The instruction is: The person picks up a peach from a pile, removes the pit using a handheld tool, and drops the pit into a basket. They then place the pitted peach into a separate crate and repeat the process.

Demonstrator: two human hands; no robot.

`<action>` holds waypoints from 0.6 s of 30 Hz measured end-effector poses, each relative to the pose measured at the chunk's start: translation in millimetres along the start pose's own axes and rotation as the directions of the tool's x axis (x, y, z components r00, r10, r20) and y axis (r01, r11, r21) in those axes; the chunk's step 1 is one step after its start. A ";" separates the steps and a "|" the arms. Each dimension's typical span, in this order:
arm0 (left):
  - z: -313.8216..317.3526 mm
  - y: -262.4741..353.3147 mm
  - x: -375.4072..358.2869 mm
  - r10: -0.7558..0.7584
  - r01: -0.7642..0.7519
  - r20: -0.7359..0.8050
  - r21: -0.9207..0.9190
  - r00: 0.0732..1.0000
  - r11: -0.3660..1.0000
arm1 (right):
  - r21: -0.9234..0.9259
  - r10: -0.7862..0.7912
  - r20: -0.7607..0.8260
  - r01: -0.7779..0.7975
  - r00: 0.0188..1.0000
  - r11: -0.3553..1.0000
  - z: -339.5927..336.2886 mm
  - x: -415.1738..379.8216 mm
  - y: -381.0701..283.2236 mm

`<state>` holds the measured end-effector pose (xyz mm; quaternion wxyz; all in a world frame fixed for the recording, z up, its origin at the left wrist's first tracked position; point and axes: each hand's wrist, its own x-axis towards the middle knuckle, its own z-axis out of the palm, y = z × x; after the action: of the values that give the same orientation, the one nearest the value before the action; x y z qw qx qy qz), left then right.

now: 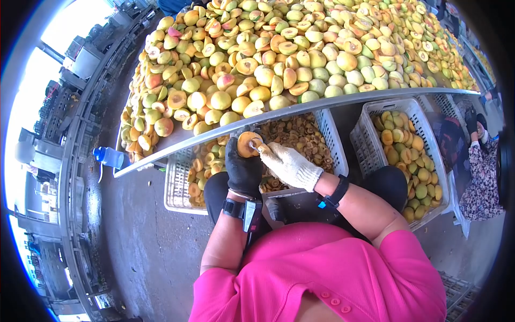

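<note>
My left hand, in a black glove, is closed around a halved yellow peach with its cut face turned up. My right hand, in a white knit glove, grips a small metal pitting tool whose tip is at the middle of the cut face. Most of the tool is hidden by the fingers. Both hands are just on my side of the table's metal rim, above a crate of brown pits and scraps.
Heaped peaches, whole and halved, cover the table. Below stand a white crate of peach halves and another of peaches. A blue bottle rests at the left corner. At right sits a person in a patterned garment.
</note>
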<state>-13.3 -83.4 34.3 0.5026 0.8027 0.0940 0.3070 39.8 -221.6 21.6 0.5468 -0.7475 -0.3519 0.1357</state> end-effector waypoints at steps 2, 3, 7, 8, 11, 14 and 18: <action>1.8 3.4 -1.2 0.047 -0.047 0.002 0.057 0.999 0.997 | -0.029 -0.057 -0.025 0.056 0.998 0.998 1.2 0.3 3.9; 4.3 4.6 -1.2 0.049 -0.049 -0.024 0.028 0.998 0.998 | -0.021 -0.014 -0.014 0.014 1.000 1.000 0.1 -0.1 2.8; 9.7 8.9 -0.2 0.115 -0.114 -0.086 0.013 0.990 0.993 | 0.029 0.048 0.012 -0.048 0.999 0.998 -1.0 -0.7 -0.1; 10.2 9.6 0.1 0.147 -0.144 -0.091 0.033 0.985 0.989 | 0.044 0.036 0.014 -0.037 0.999 0.998 -0.1 -0.9 1.6; 18.5 -6.3 -1.9 0.103 -0.115 -0.069 -0.201 0.992 0.973 | -0.067 -0.099 -0.017 0.098 0.995 0.993 5.8 -3.5 9.8; 21.6 -10.3 -1.7 0.132 -0.152 -0.127 -0.160 0.983 0.975 | -0.010 -0.085 -0.016 0.085 0.996 0.996 6.5 -5.2 7.1; 21.3 10.5 5.1 0.022 -0.041 -0.096 -0.203 0.995 0.978 | 0.072 0.066 0.043 -0.069 0.997 0.995 5.2 -5.5 1.8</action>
<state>1.6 -102.1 39.0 0.5726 0.7330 0.0724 0.3600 33.5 -221.8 17.1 0.5616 -0.7356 -0.3323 0.1821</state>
